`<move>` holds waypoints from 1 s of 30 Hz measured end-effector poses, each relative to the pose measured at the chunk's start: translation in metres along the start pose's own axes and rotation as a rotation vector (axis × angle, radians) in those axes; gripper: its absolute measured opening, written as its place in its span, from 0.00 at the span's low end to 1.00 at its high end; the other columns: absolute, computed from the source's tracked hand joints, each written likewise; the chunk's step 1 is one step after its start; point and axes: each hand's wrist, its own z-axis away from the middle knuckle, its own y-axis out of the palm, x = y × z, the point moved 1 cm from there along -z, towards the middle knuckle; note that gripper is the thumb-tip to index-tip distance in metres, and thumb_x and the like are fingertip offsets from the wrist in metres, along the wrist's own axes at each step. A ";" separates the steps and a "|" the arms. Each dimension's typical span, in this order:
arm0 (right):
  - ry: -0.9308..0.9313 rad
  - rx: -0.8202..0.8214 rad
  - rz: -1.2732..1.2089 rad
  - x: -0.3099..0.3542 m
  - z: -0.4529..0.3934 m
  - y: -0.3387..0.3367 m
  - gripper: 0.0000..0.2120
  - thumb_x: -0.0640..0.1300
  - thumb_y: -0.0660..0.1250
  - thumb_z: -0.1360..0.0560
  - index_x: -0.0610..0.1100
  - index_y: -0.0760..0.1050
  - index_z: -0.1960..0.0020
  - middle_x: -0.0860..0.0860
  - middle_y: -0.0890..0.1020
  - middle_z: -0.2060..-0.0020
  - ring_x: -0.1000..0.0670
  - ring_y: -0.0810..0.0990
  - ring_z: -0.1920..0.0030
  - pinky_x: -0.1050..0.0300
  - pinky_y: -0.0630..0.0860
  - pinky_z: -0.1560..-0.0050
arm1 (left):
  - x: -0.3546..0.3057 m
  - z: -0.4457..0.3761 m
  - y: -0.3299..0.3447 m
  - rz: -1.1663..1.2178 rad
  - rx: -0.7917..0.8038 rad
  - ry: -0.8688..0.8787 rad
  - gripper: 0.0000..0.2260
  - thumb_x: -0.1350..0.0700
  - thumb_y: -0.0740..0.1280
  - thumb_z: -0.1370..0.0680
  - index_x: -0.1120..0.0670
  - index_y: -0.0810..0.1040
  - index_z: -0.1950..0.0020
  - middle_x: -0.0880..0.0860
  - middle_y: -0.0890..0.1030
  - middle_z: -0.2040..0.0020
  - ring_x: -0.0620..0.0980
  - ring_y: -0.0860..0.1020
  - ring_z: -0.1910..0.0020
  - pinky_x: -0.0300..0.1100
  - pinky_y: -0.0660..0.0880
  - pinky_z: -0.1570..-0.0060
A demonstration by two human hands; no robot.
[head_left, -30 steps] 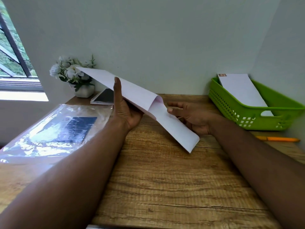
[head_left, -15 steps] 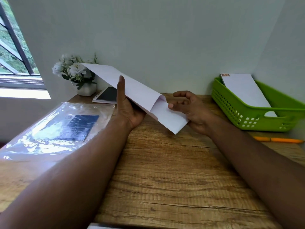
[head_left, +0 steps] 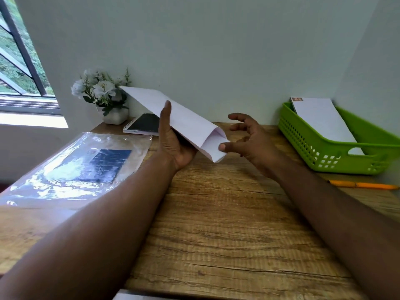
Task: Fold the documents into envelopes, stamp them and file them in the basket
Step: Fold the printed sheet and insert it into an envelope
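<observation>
While the left hand point(head_left: 175, 144) grips the white envelope point(head_left: 173, 118) with its thumb laid along the top face, holding it tilted above the bench point(head_left: 227, 213) with the far end raised toward 11 o'clock, the folded document point(head_left: 213, 146) shows at the envelope's open lower end. At 3 o'clock of that opening the right hand point(head_left: 249, 141) has loosely spread fingers, its thumb tip touching the document, and at 2 o'clock on the bench a green basket point(head_left: 307, 144) holds one stamped envelope point(head_left: 320, 120).
</observation>
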 end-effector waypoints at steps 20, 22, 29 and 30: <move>-0.294 0.108 0.412 0.009 0.007 -0.004 0.44 0.54 0.80 0.38 0.62 0.61 0.28 0.61 0.63 0.30 0.58 0.64 0.31 0.51 0.65 0.31 | 0.010 0.007 0.009 0.009 0.091 -0.182 0.40 0.30 0.63 0.29 0.57 0.69 0.28 0.62 0.75 0.42 0.62 0.74 0.41 0.63 0.66 0.34; -0.344 0.015 0.468 0.006 0.005 -0.001 0.42 0.57 0.78 0.37 0.58 0.62 0.28 0.59 0.65 0.31 0.56 0.65 0.32 0.50 0.64 0.31 | 0.013 0.009 0.012 -0.003 0.094 -0.198 0.37 0.30 0.62 0.28 0.57 0.72 0.31 0.62 0.76 0.43 0.63 0.75 0.43 0.63 0.68 0.36; -0.650 -0.216 1.023 0.007 0.005 0.000 0.25 0.50 0.66 0.31 0.49 0.74 0.35 0.48 0.77 0.39 0.44 0.76 0.40 0.44 0.68 0.43 | 0.013 0.010 0.023 -0.144 0.065 -0.244 0.22 0.41 0.60 0.20 0.56 0.75 0.35 0.60 0.82 0.44 0.58 0.83 0.49 0.54 0.81 0.51; -0.660 -0.204 1.068 0.008 0.005 -0.001 0.24 0.49 0.67 0.32 0.48 0.75 0.36 0.48 0.78 0.39 0.43 0.76 0.41 0.44 0.68 0.44 | 0.011 0.008 0.021 -0.168 0.051 -0.245 0.21 0.43 0.60 0.20 0.56 0.74 0.34 0.59 0.82 0.43 0.58 0.83 0.49 0.54 0.81 0.51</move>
